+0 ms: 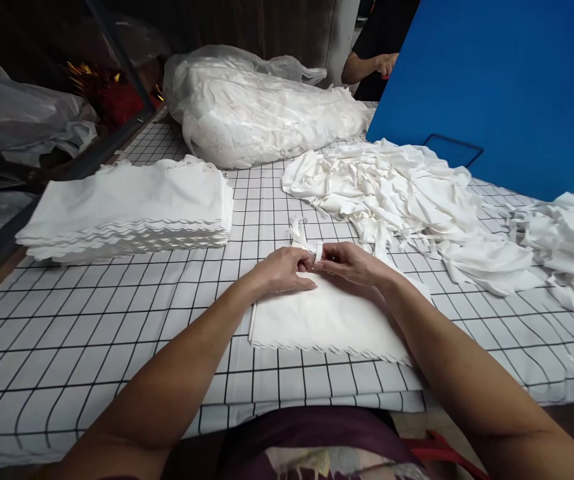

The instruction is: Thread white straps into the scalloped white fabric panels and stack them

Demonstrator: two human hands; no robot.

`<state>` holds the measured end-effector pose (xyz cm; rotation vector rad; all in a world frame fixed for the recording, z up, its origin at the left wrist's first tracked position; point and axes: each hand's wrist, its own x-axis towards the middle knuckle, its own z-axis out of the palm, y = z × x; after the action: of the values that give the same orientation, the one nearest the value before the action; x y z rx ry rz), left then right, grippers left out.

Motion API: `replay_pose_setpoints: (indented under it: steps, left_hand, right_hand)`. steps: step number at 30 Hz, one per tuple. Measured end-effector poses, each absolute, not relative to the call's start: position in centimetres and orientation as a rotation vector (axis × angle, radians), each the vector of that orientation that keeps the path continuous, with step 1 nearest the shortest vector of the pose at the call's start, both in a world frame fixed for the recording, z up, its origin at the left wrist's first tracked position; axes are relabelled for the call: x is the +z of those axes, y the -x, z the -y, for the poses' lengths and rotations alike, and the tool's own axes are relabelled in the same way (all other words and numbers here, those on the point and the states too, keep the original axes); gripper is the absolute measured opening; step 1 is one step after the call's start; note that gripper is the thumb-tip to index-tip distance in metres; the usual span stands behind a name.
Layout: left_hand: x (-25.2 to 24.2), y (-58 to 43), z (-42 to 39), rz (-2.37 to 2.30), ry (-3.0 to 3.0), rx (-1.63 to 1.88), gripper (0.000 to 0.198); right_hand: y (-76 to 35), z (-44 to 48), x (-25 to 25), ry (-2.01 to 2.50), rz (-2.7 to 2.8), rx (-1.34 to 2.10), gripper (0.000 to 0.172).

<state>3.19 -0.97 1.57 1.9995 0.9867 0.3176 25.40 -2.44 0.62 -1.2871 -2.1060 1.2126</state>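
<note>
A folded white cloth (327, 320) with a scalloped front edge lies on the checked tablecloth before me. At its back edge my left hand (287, 270) has its fingers closed on a white strap. Close against it, my right hand (349, 262) pinches a small piece of the same strap, which sticks up between the fingertips. A loose strap end lies just beyond the left fingers. What the fingertips cover cannot be made out.
A stack of white cloths (131, 207) stands at the left. A stuffed plastic bag (261, 107), a heap of white garments (387, 187) and a blue board (497, 87) are behind. More white cloth (571, 247) lies right. Another person's hand (385, 65) shows beyond.
</note>
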Motion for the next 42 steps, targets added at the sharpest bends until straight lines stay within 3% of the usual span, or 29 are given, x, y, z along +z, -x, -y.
replay_pose_setpoints:
  steps: [7, 33, 42]
  left_hand:
    - [1.1, -3.8, 1.5, -1.003, -1.892, 0.371, 0.008]
    - [0.9, -4.2, 1.7, -1.143, -1.893, 0.411, 0.019]
    - [1.1, -4.2, 1.7, -1.119, -1.824, 0.387, 0.021]
  right_hand:
    - [-25.7, 2.6, 1.3, 1.261, 2.210, 1.206, 0.039]
    - [-23.9, 3.5, 0.9, 1.220, 2.130, 1.109, 0.028]
    - [-22.4, 2.0, 1.8, 1.053, 1.334, 1.719, 0.030]
